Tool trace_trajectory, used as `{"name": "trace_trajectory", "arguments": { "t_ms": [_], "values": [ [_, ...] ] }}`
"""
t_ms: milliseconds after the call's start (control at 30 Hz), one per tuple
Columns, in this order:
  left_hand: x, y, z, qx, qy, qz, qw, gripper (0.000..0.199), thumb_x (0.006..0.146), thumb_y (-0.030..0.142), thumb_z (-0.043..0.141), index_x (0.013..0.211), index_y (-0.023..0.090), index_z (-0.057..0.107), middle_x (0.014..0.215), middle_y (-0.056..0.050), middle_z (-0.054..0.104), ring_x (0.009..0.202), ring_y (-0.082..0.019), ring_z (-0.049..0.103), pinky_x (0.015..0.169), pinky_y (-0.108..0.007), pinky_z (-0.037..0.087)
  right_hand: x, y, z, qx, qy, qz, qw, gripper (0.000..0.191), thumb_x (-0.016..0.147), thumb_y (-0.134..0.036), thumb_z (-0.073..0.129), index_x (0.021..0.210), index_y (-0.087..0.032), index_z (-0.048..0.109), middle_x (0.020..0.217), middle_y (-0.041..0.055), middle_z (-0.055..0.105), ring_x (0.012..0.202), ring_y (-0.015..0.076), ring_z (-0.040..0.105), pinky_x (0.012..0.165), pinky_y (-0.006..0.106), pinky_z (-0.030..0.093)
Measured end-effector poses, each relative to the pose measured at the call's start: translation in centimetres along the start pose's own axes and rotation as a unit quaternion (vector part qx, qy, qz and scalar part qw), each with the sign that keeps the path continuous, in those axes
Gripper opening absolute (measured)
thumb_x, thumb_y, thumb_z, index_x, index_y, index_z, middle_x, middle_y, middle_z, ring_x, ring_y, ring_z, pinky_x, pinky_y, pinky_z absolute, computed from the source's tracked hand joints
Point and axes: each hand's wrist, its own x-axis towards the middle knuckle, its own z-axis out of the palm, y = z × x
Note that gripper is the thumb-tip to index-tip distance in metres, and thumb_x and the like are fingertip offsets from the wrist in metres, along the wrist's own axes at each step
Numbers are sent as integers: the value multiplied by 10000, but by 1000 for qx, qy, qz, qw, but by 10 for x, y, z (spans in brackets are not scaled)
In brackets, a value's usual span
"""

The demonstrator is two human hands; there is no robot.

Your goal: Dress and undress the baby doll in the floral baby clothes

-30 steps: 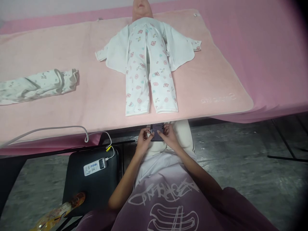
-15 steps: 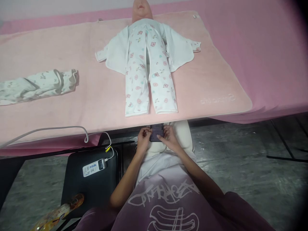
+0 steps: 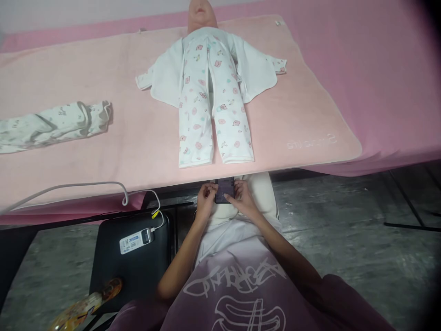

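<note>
One pink table cover point(image 3: 386, 82), spread beyond both hands and well out past the right one. One paler pink mat point(image 3: 144, 147) upon it, its near edge just beyond the fingers. One doll point(image 3: 203, 17), far side of the mat, head cut by the upper border; with it, one white wrap top point(image 3: 257, 73), sides spread, and one pair of printed baby trousers point(image 3: 197, 112), hems nearest the hands; whether legs fill them cannot be told. One black stool point(image 3: 143, 271), left of and nearer the wearer than the left hand. One bunched printed cloth point(image 3: 51, 124), beyond and well left of the left hand. One left hand point(image 3: 206, 198), grasping a side of the smartphone; one right hand point(image 3: 245, 201), grasping the opposite side, thumb on the screen. One dark smartphone point(image 3: 225, 186), between the hands, above the lap. One white power bank point(image 3: 132, 242), on the stool, cabled. Step, as judged: phone operation, garments laid out and untouched. Next move, as judged: any garment handling calls for freeing a hand from the phone first.
</note>
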Motion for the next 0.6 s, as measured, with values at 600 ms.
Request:
{"name": "trace_trajectory", "arguments": {
  "t_ms": [600],
  "values": [
    [-6, 7, -5, -14, -9, -13, 1000, 253, 860, 461, 784, 911, 220, 729, 993, -46, 746, 992, -201, 686, 991, -312, 530, 0, 3, 5, 9, 4, 24, 1000, 552, 930, -535, 818, 1275, -253, 492, 1136, 47, 643, 936, 207, 650, 857, 368, 575]
  ]
}}
